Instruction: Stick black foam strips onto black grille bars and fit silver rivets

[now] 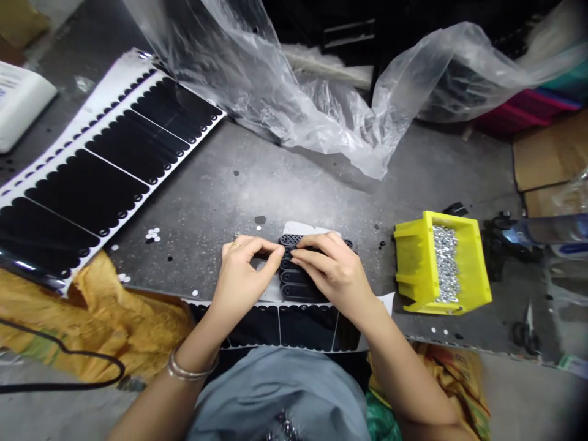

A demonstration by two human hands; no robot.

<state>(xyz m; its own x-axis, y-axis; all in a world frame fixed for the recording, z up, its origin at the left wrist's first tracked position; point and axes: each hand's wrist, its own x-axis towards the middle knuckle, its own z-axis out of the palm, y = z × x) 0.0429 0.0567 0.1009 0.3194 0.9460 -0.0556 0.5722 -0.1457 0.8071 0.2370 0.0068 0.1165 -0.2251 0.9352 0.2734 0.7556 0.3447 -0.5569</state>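
My left hand (243, 272) and my right hand (333, 269) meet over a row of small black oblong plastic parts (294, 278) lying on a white backing sheet (316, 327) at the table's near edge. Both hands have fingertips pinched together on the upper parts of the row. The left thumb and forefinger press from the left, the right fingers from the right. A sheet of black oblong stickers sits just below the parts, partly hidden by my wrists.
A yellow bin (416, 263) of small silvery pieces stands right of my hands. Large sheets of black stickers (105, 171) lie at left. Clear plastic bags (316, 104) fill the back. Scissors (526, 331) lie at the right; yellow cloth (114, 318) drapes the near-left edge.
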